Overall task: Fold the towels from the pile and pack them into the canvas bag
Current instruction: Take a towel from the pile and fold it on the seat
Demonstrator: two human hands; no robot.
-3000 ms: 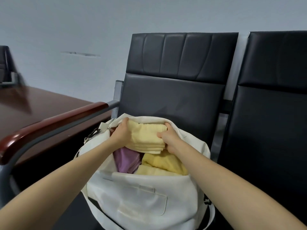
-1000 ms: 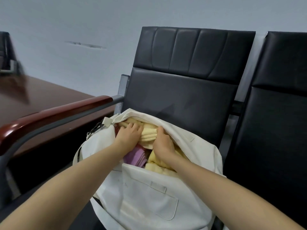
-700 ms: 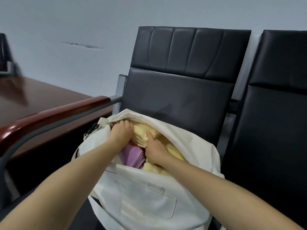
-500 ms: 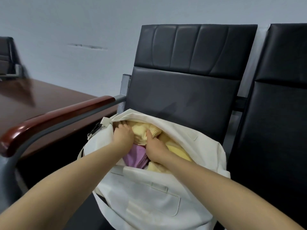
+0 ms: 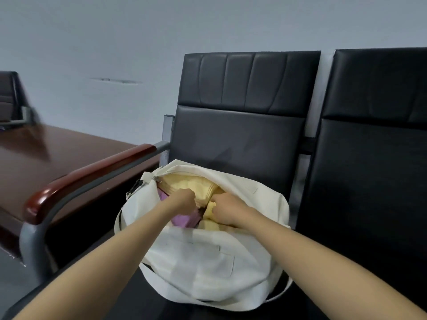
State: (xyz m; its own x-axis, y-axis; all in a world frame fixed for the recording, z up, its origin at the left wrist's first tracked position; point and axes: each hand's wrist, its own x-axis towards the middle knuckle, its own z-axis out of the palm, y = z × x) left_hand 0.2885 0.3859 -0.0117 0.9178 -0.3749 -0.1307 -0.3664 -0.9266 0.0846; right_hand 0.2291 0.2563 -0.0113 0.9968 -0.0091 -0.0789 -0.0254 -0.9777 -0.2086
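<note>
Inside the canvas bag, my left hand and right hand grip the pale yellow towel with curled fingers. A purple towel lies beneath.

Soft, even, cool light is filling the room. The table is showing a dull glare. A weak shadow is lying on the chair back. Edges are bending and blurring slightly.
</note>
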